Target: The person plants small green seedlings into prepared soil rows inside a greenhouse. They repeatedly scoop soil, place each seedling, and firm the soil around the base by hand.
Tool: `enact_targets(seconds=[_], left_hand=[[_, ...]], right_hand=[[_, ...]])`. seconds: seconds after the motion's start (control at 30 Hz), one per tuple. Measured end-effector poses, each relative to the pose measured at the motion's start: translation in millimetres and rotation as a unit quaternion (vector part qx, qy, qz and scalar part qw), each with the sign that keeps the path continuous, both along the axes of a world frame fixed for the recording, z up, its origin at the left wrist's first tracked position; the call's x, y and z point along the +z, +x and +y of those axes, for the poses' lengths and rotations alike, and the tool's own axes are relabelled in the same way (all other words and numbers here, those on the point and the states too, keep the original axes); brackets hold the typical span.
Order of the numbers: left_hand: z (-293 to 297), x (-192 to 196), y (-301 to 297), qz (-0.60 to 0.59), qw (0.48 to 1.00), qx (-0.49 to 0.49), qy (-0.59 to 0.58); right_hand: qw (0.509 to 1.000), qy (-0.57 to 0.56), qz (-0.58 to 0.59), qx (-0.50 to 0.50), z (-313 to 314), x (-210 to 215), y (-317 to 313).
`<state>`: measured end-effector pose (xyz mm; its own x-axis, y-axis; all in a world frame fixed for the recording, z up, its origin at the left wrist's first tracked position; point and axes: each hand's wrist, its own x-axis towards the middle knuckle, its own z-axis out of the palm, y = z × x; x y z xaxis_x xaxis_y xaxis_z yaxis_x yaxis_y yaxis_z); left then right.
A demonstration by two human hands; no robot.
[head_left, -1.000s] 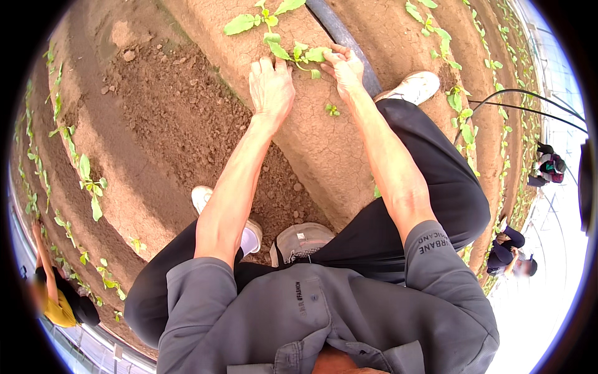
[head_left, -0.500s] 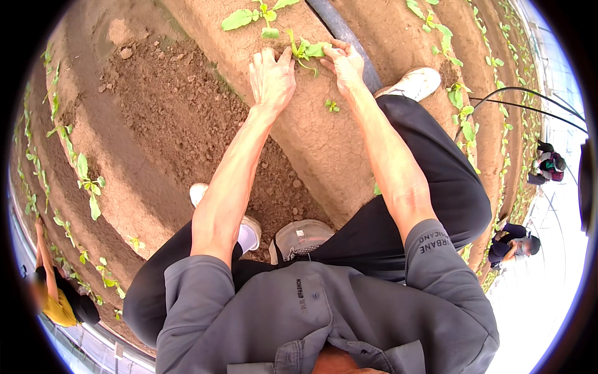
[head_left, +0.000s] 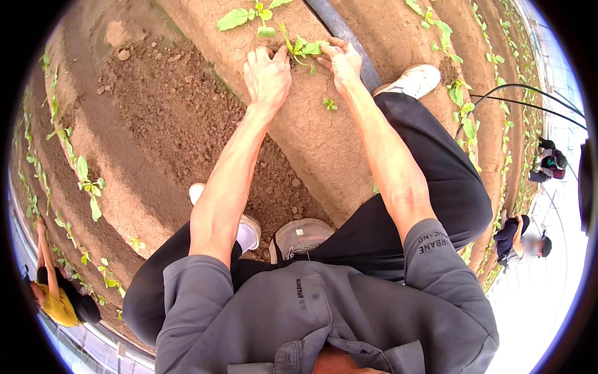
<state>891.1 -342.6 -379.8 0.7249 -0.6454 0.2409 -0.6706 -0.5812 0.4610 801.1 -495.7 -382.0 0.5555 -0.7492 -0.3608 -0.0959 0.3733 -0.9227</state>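
A young green seedling (head_left: 302, 48) with a few leaves and a drooping stem grows from the dry, cracked soil ridge (head_left: 311, 137). My right hand (head_left: 344, 65) is on its right side, thumb and fingers pinched on the edge of its broad leaf. On the other side, my left hand (head_left: 268, 78) rests low by the soil with its fingers curled. Its fingertips point down beside the stem, and whatever they may grip is hidden. A tiny seedling (head_left: 329, 104) stands just below my hands, and a larger leafy plant (head_left: 256, 15) grows beyond them.
A grey pipe (head_left: 342, 31) runs along the ridge at my right hand. Loose clods fill the furrow (head_left: 180, 112) on the left. My shoe (head_left: 416, 81) is beside the pipe. Black hoses (head_left: 523, 93) arch at right. Other people (head_left: 517, 240) crouch at both sides.
Both hands have shifted very slightly in the picture, along with the plants. My right hand keeps its pinch on the leaf. A person at the far right has moved a little.
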Motion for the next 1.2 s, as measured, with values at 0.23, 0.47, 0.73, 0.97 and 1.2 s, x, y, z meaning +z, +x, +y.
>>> enact_targets(seconds=[0.23, 0.47, 0.73, 0.97, 1.2], left_hand=[[7, 4, 0, 0.006, 0.999, -0.035, 0.012], [-3, 10, -2, 0.02, 0.997, -0.035, 0.064], [8, 2, -3, 0.022, 0.999, -0.03, -0.03], [0, 3, -4, 0.038, 0.998, 0.013, -0.045], [-2, 3, -5, 0.041, 0.998, 0.015, -0.042]], right_hand=[[1.0, -0.009, 0.007, -0.002, 1, 0, 0], [1.0, -0.011, 0.013, -0.004, 0, -2, 2], [1.0, -0.012, 0.006, 0.0, -2, -4, 0], [1.0, -0.01, 0.001, 0.004, 1, -3, 0], [1.0, -0.013, 0.015, 0.005, 2, 2, -1]])
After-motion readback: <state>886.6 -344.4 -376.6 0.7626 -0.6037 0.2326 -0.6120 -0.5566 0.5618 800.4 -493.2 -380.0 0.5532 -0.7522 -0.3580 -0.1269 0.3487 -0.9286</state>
